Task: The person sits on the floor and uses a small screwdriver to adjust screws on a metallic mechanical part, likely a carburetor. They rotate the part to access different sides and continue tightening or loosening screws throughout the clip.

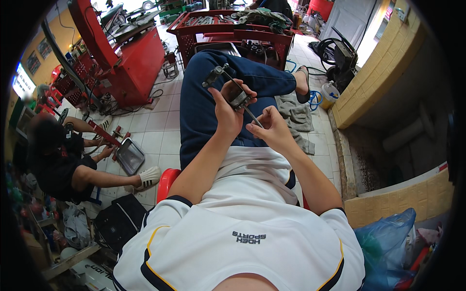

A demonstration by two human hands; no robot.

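Observation:
Above my lap, my left hand (229, 112) is closed around a dark metal machine part (238, 99), with its fingers curled over the far side. A bracket-like metal end (212, 76) sticks out past my thumb, and the palm hides some of the part. To the right and slightly nearer, my right hand (274, 130) pinches a thin metal rod (253, 117) between thumb and fingers. The rod slants up and left to the part's lower end. Whether it is fixed to the part or only touches it, I cannot tell.
Ahead stands a red tool cart (233, 34) with tools and rags. A red machine (138, 63) is at the left. Another person (53, 155) sits left by a metal tray (130, 156). Grey cloth (295, 119) lies on the tiles, and a plastic bag (386, 242) is lower right.

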